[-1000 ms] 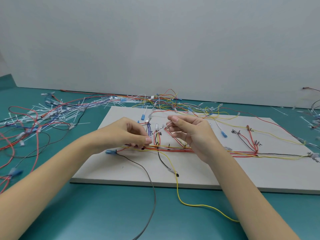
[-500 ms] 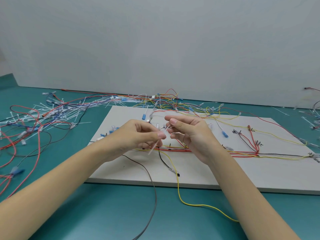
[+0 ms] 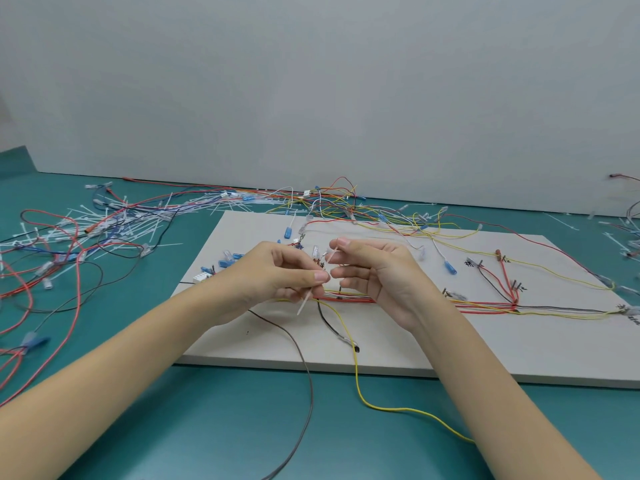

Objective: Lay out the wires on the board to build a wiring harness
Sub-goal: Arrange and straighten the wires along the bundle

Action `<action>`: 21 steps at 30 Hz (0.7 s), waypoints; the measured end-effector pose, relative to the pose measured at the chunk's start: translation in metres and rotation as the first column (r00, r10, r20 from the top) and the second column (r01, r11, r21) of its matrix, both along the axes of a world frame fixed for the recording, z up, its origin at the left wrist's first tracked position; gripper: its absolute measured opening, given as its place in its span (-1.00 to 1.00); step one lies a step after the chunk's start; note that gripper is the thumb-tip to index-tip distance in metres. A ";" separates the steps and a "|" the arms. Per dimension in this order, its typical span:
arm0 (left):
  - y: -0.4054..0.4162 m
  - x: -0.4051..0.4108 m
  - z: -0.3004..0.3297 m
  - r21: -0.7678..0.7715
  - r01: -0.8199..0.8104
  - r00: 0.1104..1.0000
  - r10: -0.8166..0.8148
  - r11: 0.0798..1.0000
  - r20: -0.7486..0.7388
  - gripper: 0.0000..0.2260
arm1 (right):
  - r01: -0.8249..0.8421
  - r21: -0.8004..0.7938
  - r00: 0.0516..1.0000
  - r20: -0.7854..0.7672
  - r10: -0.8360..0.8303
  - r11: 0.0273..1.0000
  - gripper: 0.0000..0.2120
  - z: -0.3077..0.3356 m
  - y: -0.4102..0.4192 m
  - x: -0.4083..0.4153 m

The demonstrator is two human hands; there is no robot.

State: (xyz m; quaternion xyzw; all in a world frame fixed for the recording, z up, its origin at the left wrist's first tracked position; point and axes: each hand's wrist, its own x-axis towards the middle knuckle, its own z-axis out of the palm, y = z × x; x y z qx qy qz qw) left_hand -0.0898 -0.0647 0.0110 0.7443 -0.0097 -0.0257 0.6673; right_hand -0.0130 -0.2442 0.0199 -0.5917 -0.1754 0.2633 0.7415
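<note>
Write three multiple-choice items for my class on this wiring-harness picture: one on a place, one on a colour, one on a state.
1. Where does the pile of loose white cable ties lie?
A. On the board
B. On the green table, left of the board
C. In a box

2. What colour is the wire that runs off the board's near edge to the right?
A. Yellow
B. Blue
C. White

3. What is the left hand doing?
A. Lying flat on the table
B. Pinching a white cable tie
C. Hanging empty at the side

Answers:
1 B, the ties are strewn on the table beyond the board's left edge.
2 A, it curves yellow across the green surface.
3 B, thumb and fingers close on the tie, whose tail points down, opposite the right hand.
</note>
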 end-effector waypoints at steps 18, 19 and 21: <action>0.063 0.004 0.015 0.550 -0.116 0.993 0.106 0.827 0.050 -0.97 | 0.284 -0.075 0.902 0.359 -0.240 0.956 -0.91 -0.013 0.015 0.004; 0.063 0.004 0.014 0.594 -0.087 0.996 0.087 0.800 0.028 -0.94 | 0.294 -0.058 0.895 0.369 -0.253 0.954 -0.91 -0.012 0.016 0.005; 0.060 0.004 0.012 0.661 -0.032 0.998 0.054 0.750 -0.013 -0.87 | 0.304 -0.029 0.881 0.389 -0.269 0.952 -0.92 -0.009 0.018 0.009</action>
